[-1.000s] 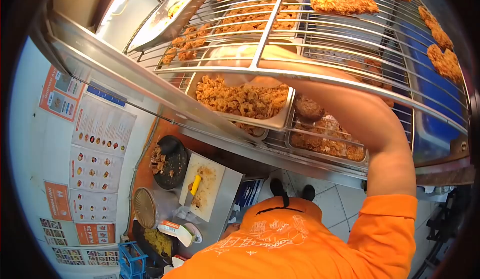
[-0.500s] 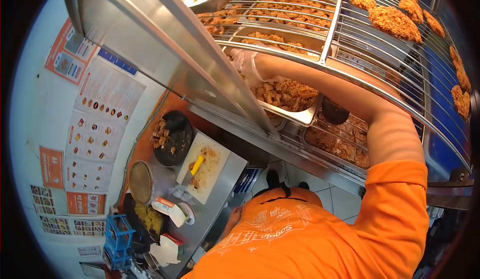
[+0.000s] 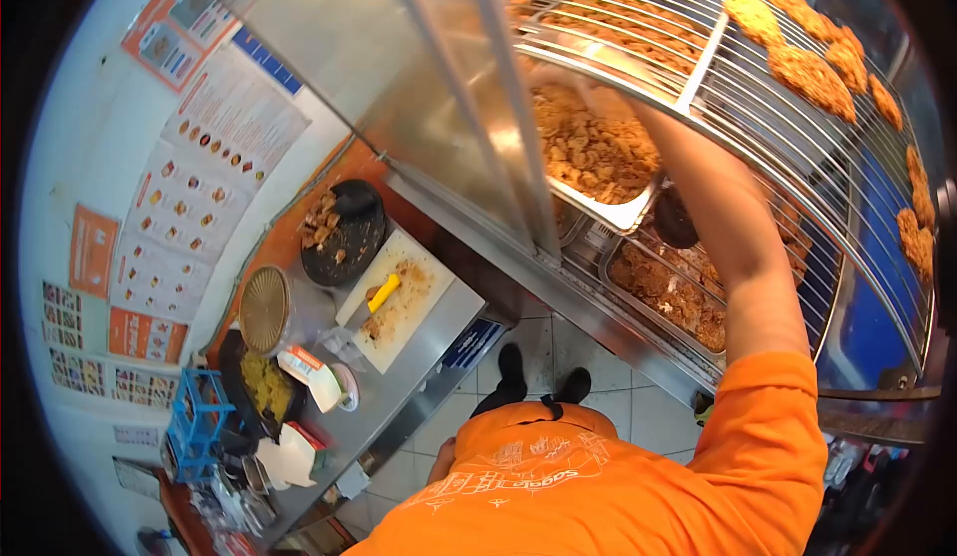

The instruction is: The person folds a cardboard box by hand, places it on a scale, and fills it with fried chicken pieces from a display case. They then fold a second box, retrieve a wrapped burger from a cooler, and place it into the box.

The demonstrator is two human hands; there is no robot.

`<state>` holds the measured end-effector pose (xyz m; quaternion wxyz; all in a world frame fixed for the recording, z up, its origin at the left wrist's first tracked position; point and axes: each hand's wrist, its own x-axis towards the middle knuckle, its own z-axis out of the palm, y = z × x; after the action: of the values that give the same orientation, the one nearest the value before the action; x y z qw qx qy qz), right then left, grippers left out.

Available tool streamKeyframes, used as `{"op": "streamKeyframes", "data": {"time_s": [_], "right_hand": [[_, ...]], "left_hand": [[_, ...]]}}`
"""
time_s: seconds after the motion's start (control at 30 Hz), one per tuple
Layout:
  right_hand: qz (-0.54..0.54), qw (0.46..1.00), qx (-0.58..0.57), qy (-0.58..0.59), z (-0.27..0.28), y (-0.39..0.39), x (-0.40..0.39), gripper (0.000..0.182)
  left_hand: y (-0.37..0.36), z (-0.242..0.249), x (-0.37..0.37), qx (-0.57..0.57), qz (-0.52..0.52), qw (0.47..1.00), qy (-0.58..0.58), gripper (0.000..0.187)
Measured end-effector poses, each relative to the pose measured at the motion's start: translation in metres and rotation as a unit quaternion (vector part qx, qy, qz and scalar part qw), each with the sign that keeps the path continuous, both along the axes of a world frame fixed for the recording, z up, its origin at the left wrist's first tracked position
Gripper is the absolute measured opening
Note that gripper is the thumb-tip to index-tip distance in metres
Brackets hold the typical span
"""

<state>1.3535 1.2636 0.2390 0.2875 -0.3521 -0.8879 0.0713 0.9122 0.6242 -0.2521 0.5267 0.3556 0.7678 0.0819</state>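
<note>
My right hand [image 3: 601, 101], in a clear plastic glove, reaches under the wire rack to the far end of a metal tray [image 3: 620, 219] of small fried chicken pieces [image 3: 596, 147]. Motion and the rack's edge smear and cover its fingers, so their grip and anything in them cannot be made out. Just right of that tray is a dark round object [image 3: 676, 219], beside my forearm. My left hand [image 3: 443, 459] hangs low beside my orange shirt [image 3: 598, 486], mostly hidden by it, away from the food.
Large breaded fillets [image 3: 809, 80] lie on the wire rack [image 3: 778, 123] above. Another tray [image 3: 653, 332] of fried chicken sits nearer me. Left, the counter holds a cutting board [image 3: 414, 302] with a yellow-handled knife [image 3: 383, 293], a black pan [image 3: 344, 242] and a blue plastic holder [image 3: 199, 412].
My right hand has moved from the tray's left side toward its far end, baring more of the chicken pieces. The whole view has shifted, showing more of the floor and my feet.
</note>
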Motion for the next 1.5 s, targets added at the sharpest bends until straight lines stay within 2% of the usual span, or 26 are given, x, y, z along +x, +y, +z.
{"op": "streamKeyframes", "data": {"time_s": [0.13, 0.2, 0.23, 0.27, 0.3, 0.33, 0.37, 0.4, 0.5, 0.57, 0.7, 0.77, 0.8, 0.83, 0.87, 0.97, 1.03, 1.07, 1.17, 1.2, 1.23, 1.27, 1.37, 1.4, 1.47, 1.5], "right_hand": [[-0.063, 0.996, 0.006, 0.064, 0.006, -0.007, 0.057, 0.033], [-0.083, 0.993, -0.003, 0.088, -0.001, -0.011, 0.09, 0.034], [-0.084, 0.992, -0.018, 0.097, -0.007, -0.012, 0.104, 0.035], [-0.082, 0.991, -0.032, 0.104, -0.012, -0.007, 0.118, 0.036], [-0.076, 0.99, -0.049, 0.112, -0.018, 0.0, 0.133, 0.037], [-0.066, 0.989, -0.067, 0.117, -0.022, 0.009, 0.148, 0.038], [-0.058, 0.988, -0.083, 0.118, -0.028, 0.021, 0.16, 0.038], [-0.05, 0.987, -0.099, 0.116, -0.032, 0.032, 0.173, 0.039], [-0.03, 0.984, -0.134, 0.115, -0.04, 0.05, 0.203, 0.041], [-0.026, 0.981, -0.136, 0.138, -0.045, 0.041, 0.215, 0.043], [-0.218, 0.908, -0.15, 0.323, -0.023, -0.052, 0.164, 0.023], [-0.204, 0.836, -0.213, 0.463, 0.0, -0.098, 0.141, 0.02], [-0.196, 0.789, -0.234, 0.532, 0.011, -0.121, 0.13, 0.019], [-0.142, 0.652, -0.245, 0.704, 0.026, -0.169, 0.057, 0.018], [-0.032, 0.652, -0.336, 0.679, 0.019, -0.174, 0.084, 0.017], [-0.033, 0.716, -0.261, 0.646, 0.015, -0.244, -0.019, 0.016], [-0.037, 0.772, -0.214, 0.598, 0.007, -0.281, -0.102, 0.016], [-0.027, 0.786, -0.208, 0.582, -0.001, -0.297, -0.147, 0.016], [-0.025, 0.744, -0.274, 0.609, -0.027, -0.341, -0.307, 0.03], [0.215, 0.516, -0.463, 0.689, -0.058, -0.338, -0.328, 0.033], [0.181, 0.512, -0.503, 0.673, -0.077, -0.345, -0.369, 0.038], [0.027, 0.638, -0.472, 0.609, -0.093, -0.364, -0.416, 0.03], [-0.113, 0.561, -0.526, 0.63, -0.172, -0.399, -0.522, 0.021], [-0.043, 0.546, -0.557, 0.624, -0.213, -0.399, -0.541, 0.02], [0.035, 0.528, -0.59, 0.61, -0.236, -0.409, -0.572, 0.019], [0.01, 0.571, -0.571, 0.59, -0.235, -0.422, -0.586, 0.02]], "left_hand": [[-0.028, -0.045, -0.016, 0.097, -0.06, 0.993, 0.007, 0.034], [-0.002, 0.026, 0.005, 0.1, -0.191, 0.968, 0.132, 0.032], [-0.014, -0.028, -0.022, 0.007, -0.238, 0.96, 0.15, 0.034], [-0.004, -0.002, -0.019, -0.038, -0.19, 0.975, 0.109, 0.031], [-0.008, -0.005, -0.02, -0.012, 0.029, 0.999, 0.02, 0.028], [-0.016, -0.029, -0.03, 0.002, 0.065, 0.998, 0.027, 0.039], [-0.014, -0.027, -0.038, 0.013, 0.004, 0.999, 0.036, 0.047], [0.003, 0.009, -0.035, -0.086, 0.077, 0.993, -0.007, 0.049], [0.007, 0.046, -0.039, 0.03, 0.141, 0.989, 0.037, 0.039], [0.024, 0.085, -0.061, -0.01, 0.058, 0.997, -0.047, 0.045], [0.033, 0.165, -0.1, 0.006, 0.028, 0.99, -0.136, 0.05], [0.039, 0.203, -0.125, -0.013, 0.018, 0.983, -0.182, 0.05], [0.038, 0.209, -0.137, -0.027, 0.005, 0.975, -0.22, 0.05], [0.033, 0.204, -0.149, -0.032, 0.002, 0.973, -0.227, 0.05], [0.026, 0.198, -0.16, 0.025, -0.007, 0.976, -0.217, 0.049], [0.02, 0.198, -0.189, 0.059, -0.039, 0.971, -0.229, 0.049], [0.025, 0.205, -0.198, 0.077, 0.078, 0.953, -0.283, 0.044], [0.031, 0.2, -0.194, 0.076, 0.145, 0.929, -0.331, 0.043], [0.067, 0.217, -0.172, 0.024, 0.397, 0.676, -0.62, 0.056], [0.085, 0.237, -0.164, -0.004, 0.435, 0.582, -0.687, 0.062], [0.105, 0.25, -0.153, 0.013, 0.469, 0.552, -0.69, 0.066], [0.122, 0.258, -0.142, 0.032, 0.503, 0.52, -0.69, 0.069], [0.157, 0.257, -0.139, 0.159, 0.538, 0.479, -0.675, 0.07], [0.159, 0.267, -0.146, 0.184, 0.555, 0.448, -0.676, 0.07], [0.153, 0.262, -0.166, 0.193, 0.603, 0.463, -0.621, 0.068], [0.146, 0.257, -0.175, 0.187, 0.647, 0.479, -0.563, 0.065]]}}
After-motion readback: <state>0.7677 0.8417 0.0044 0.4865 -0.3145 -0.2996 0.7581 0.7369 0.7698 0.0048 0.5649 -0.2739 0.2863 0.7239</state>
